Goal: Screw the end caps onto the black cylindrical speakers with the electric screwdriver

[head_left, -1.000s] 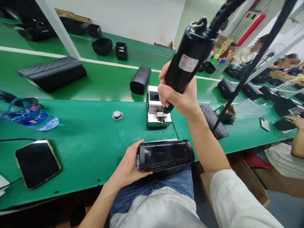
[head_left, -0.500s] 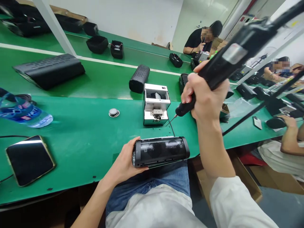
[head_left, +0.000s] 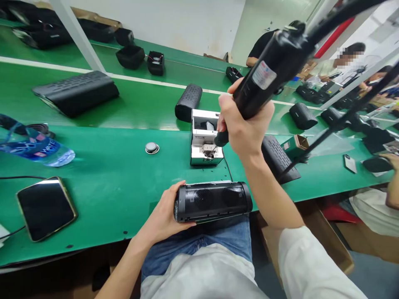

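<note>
My left hand point(head_left: 163, 209) grips the left end of a black speaker point(head_left: 215, 201), which lies lengthwise at the table's front edge with two round perforated areas facing up. Wrapped around a black electric screwdriver point(head_left: 254, 89), my right hand point(head_left: 246, 124) holds the tool tilted, its cable rising to the upper right. The screwdriver's tip is at the front of a small white and silver screw feeder point(head_left: 205, 151). Whether a screw sits on the bit is too small to tell.
A silver round tin point(head_left: 152, 148) and a phone point(head_left: 46, 208) lie to the left, near a water bottle point(head_left: 40, 145). Black speaker housings point(head_left: 188, 101) stand along the bench. A green box point(head_left: 294, 146) is at the right. Other people sit farther right.
My right hand has moved left, bringing the screwdriver tip from beside the screw feeder to its front. My left hand still holds the speaker in about the same place.
</note>
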A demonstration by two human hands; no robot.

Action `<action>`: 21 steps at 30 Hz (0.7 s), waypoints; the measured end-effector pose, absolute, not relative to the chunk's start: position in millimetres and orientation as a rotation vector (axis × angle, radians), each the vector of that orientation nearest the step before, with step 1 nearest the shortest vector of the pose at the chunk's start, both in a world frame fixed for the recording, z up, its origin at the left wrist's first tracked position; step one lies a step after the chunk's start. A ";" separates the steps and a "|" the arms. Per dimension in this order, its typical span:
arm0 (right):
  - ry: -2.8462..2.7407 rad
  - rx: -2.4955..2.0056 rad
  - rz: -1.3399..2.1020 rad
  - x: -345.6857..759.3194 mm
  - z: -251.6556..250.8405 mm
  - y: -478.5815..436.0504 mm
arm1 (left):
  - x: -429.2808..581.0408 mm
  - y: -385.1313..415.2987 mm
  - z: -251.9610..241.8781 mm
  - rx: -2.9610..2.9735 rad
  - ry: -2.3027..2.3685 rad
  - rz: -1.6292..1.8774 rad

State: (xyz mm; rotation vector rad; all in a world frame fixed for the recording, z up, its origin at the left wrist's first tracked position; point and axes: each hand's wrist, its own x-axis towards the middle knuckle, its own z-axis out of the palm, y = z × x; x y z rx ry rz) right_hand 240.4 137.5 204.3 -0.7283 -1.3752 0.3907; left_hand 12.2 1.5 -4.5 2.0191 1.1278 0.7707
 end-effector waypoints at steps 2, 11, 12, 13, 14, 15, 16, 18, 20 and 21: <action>-1.378 -0.769 0.380 241.6 200.5 146.2 | 12.5 1.8 -4.7 2.023 1.120 0.768; -1.421 -0.831 0.313 247.4 190.9 156.5 | 12.8 2.6 -3.1 2.024 1.130 0.776; -1.430 -0.830 0.323 248.1 191.2 153.5 | 12.9 2.6 -2.7 2.024 1.137 0.773; -1.435 -0.828 0.339 249.7 192.6 149.0 | 12.9 2.5 -2.4 2.027 1.141 0.769; -1.428 -0.821 0.354 252.6 195.3 143.0 | 12.8 2.5 -2.5 2.032 1.140 0.766; -1.413 -0.813 0.369 256.9 199.3 135.6 | 12.8 2.6 -2.8 2.036 1.138 0.763; -1.392 -0.810 0.382 262.8 204.4 127.0 | 12.7 2.6 -3.3 2.040 1.137 0.762; -1.341 -0.822 0.405 278.7 216.6 107.8 | 12.4 2.9 -4.9 2.047 1.143 0.763; -1.300 -0.837 0.416 297.4 228.3 88.5 | 12.0 3.2 -6.6 2.055 1.156 0.765; -1.287 -0.846 0.419 306.5 232.9 80.0 | 11.8 3.3 -7.3 2.059 1.160 0.769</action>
